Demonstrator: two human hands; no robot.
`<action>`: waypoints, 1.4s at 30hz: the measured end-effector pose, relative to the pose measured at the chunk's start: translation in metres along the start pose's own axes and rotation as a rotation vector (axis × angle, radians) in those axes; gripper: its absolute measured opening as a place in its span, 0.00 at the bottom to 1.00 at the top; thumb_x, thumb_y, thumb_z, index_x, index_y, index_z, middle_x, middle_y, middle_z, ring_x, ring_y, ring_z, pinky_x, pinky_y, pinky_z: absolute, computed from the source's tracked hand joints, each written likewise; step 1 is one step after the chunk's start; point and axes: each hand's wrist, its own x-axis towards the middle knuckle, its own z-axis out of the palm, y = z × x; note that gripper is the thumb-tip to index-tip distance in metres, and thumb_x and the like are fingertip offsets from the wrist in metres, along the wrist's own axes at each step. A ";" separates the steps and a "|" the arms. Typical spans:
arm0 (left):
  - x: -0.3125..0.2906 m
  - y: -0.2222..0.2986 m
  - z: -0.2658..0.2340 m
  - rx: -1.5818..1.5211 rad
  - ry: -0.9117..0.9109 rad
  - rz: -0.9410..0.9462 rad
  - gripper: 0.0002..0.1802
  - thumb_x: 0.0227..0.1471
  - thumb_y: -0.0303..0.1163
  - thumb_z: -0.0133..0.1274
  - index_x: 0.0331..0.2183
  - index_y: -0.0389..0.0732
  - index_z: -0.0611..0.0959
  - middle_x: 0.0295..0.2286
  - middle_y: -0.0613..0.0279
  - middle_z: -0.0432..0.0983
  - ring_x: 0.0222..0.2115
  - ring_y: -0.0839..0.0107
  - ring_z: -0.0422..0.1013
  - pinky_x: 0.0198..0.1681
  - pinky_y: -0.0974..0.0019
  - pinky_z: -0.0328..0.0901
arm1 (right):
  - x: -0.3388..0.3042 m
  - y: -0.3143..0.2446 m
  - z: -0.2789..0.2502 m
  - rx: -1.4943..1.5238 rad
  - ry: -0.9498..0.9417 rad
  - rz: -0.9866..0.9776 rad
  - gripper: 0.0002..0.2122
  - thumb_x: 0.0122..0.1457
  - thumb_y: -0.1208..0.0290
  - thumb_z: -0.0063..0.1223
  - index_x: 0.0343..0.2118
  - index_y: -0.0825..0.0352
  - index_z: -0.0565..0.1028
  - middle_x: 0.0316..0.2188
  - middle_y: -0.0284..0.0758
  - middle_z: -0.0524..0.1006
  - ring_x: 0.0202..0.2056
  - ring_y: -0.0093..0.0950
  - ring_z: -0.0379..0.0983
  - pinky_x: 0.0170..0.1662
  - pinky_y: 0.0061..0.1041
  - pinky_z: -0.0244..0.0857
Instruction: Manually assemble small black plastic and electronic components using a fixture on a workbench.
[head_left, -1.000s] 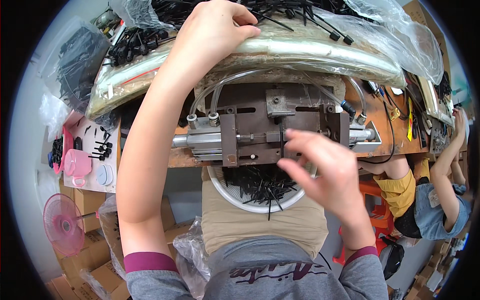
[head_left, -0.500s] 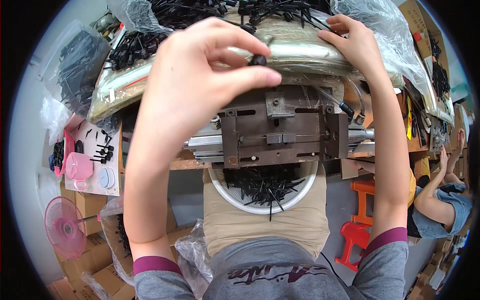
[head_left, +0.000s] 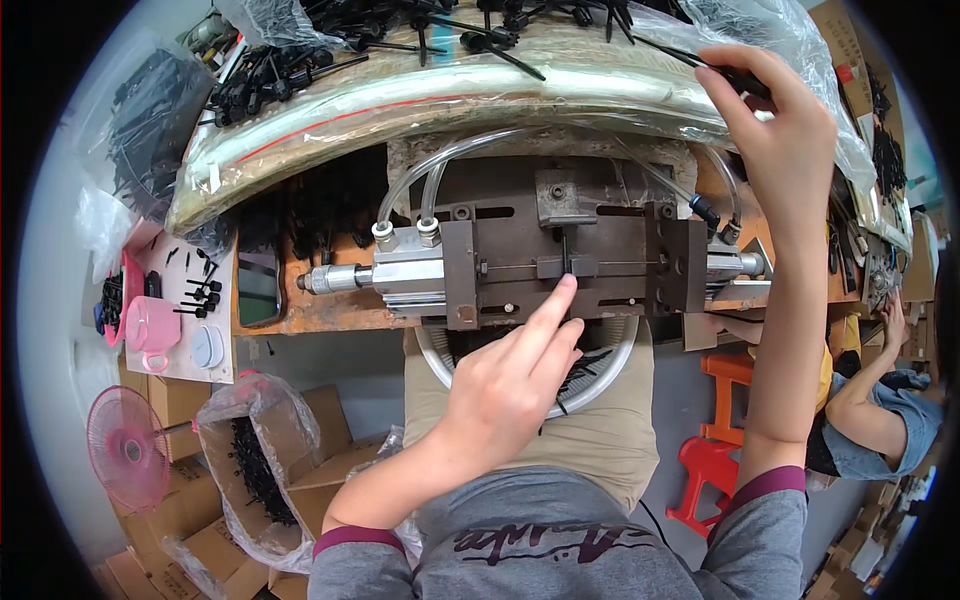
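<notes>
A brown metal fixture (head_left: 615, 230) with silver cylinders at both ends stands at the table's front edge. A thin black plastic stem (head_left: 566, 248) sits upright in the picture at its middle block. My left hand (head_left: 505, 390) has its index finger stretched out, its tip at the lower end of that stem; it holds nothing. At the far right my right hand (head_left: 785, 115) pinches a long black plastic stem (head_left: 672, 50) over the plastic-covered pile. The stem's other end is partly hidden by the hand. In my lap, a white basket (head_left: 432, 358) holds more black stems, partly covered by my left hand.
Loose black stemmed parts (head_left: 275, 85) lie on the plastic-wrapped surface at the back. Clear air hoses (head_left: 440, 160) arch over the fixture. On the left are a phone (head_left: 260, 287), a pink cup (head_left: 153, 325) and a fan (head_left: 128, 448). Another person (head_left: 880, 420) sits at right.
My left hand has come down from above the fixture to its front, and no longer holds a black part. A stem now sits in the fixture. My right hand has shifted right, holding a stem.
</notes>
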 end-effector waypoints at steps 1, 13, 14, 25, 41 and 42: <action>-0.001 -0.001 0.004 0.063 -0.002 0.020 0.14 0.40 0.25 0.66 0.34 0.34 0.84 0.49 0.52 0.77 0.26 0.69 0.77 0.31 0.71 0.71 | -0.006 -0.004 -0.002 0.035 0.032 -0.020 0.08 0.56 0.71 0.61 0.38 0.64 0.82 0.31 0.28 0.81 0.31 0.15 0.73 0.35 0.15 0.66; 0.007 -0.003 0.011 0.237 -0.003 0.050 0.15 0.36 0.29 0.67 0.32 0.38 0.85 0.46 0.57 0.80 0.21 0.73 0.74 0.27 0.72 0.68 | -0.078 -0.042 -0.016 0.426 0.031 -0.012 0.09 0.54 0.87 0.61 0.39 0.75 0.79 0.35 0.34 0.79 0.36 0.18 0.73 0.41 0.14 0.65; 0.007 -0.003 0.011 0.240 -0.004 0.049 0.15 0.36 0.29 0.67 0.32 0.39 0.85 0.46 0.57 0.80 0.21 0.73 0.74 0.27 0.72 0.68 | -0.084 -0.045 -0.015 0.498 0.035 0.020 0.09 0.54 0.87 0.60 0.39 0.75 0.79 0.36 0.34 0.79 0.36 0.18 0.72 0.40 0.14 0.65; 0.011 0.003 0.004 0.246 -0.053 0.005 0.16 0.38 0.31 0.68 0.33 0.39 0.85 0.43 0.57 0.81 0.21 0.71 0.75 0.26 0.72 0.68 | -0.137 -0.073 -0.009 0.810 0.008 0.501 0.09 0.50 0.85 0.64 0.35 0.73 0.81 0.33 0.38 0.81 0.35 0.26 0.77 0.40 0.22 0.68; 0.006 0.010 -0.006 -0.110 0.160 0.041 0.19 0.33 0.20 0.68 0.35 0.36 0.84 0.32 0.57 0.79 0.29 0.65 0.77 0.29 0.67 0.72 | -0.169 -0.077 -0.007 0.646 -0.113 0.338 0.14 0.52 0.85 0.62 0.43 0.75 0.80 0.36 0.43 0.82 0.37 0.31 0.81 0.41 0.24 0.74; 0.006 0.010 -0.007 -0.096 0.109 0.013 0.19 0.34 0.20 0.67 0.35 0.36 0.84 0.33 0.56 0.79 0.30 0.65 0.77 0.31 0.67 0.72 | -0.169 -0.077 -0.007 0.708 -0.066 0.449 0.13 0.54 0.86 0.60 0.44 0.75 0.79 0.35 0.43 0.82 0.34 0.29 0.82 0.39 0.23 0.75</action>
